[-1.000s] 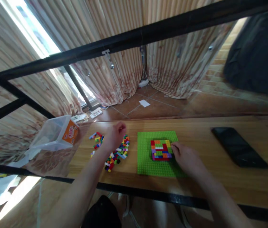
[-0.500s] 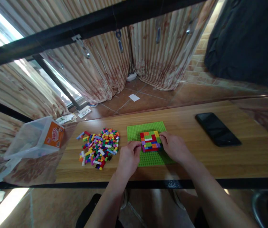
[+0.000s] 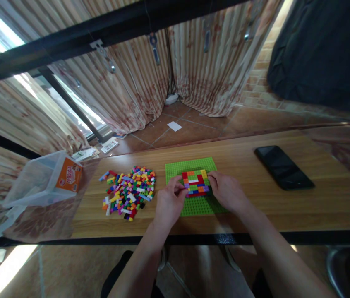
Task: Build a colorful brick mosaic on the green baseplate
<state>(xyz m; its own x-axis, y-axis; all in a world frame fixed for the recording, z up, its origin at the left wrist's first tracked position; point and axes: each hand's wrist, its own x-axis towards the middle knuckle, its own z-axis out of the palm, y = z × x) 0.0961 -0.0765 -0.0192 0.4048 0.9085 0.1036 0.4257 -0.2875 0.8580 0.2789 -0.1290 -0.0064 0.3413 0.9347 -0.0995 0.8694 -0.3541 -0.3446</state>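
A multicoloured block of toy bricks (image 3: 196,181), roughly rectangular, sits over the green studded baseplate (image 3: 196,206) near the middle of the table. At its left edge my left hand (image 3: 171,200) has thumb and fingers curled against the bricks. My right hand (image 3: 225,189) pinches the opposite edge, its lower fingers folded in. Whether a small loose brick is between the fingertips of either hand is too small to tell. Left of the baseplate lies a spread pile of loose toy bricks (image 3: 131,191) in many colours.
A black phone (image 3: 283,167) lies on the wooden table (image 3: 240,165) to the right. A clear plastic box (image 3: 35,182) with an orange label stands past the table's left end. A black bar (image 3: 100,45) runs across above the far side.
My left hand's fingers have moved slightly up and spread along the block's left edge. My right hand stays at the right edge. The view has shifted a little.
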